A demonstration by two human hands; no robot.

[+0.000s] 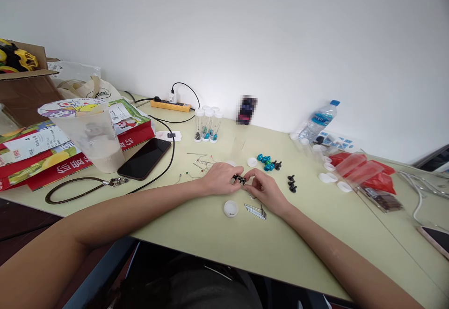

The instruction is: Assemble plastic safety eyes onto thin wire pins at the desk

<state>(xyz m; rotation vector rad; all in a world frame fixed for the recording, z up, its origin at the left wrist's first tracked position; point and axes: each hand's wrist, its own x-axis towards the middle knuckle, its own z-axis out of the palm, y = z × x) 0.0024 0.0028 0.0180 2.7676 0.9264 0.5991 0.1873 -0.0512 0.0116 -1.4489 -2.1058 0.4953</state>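
My left hand is closed around a small black part, its fingertips curled over it. My right hand meets it from the right, thumb and forefinger pinched at the end of that part. What the right fingertips grip is too small to make out. Below the right fingers lie several thin silvery L-shaped rods side by side. A white round cap sits on the table in front of my hands, with something tiny inside. Beyond the hands are blue-green small pieces and black small pieces.
Capped clear tubes stand at the back. Thin wire pieces lie left of my hands. A drink cup, a phone and red boxes fill the left. Red bags and a water bottle are right.
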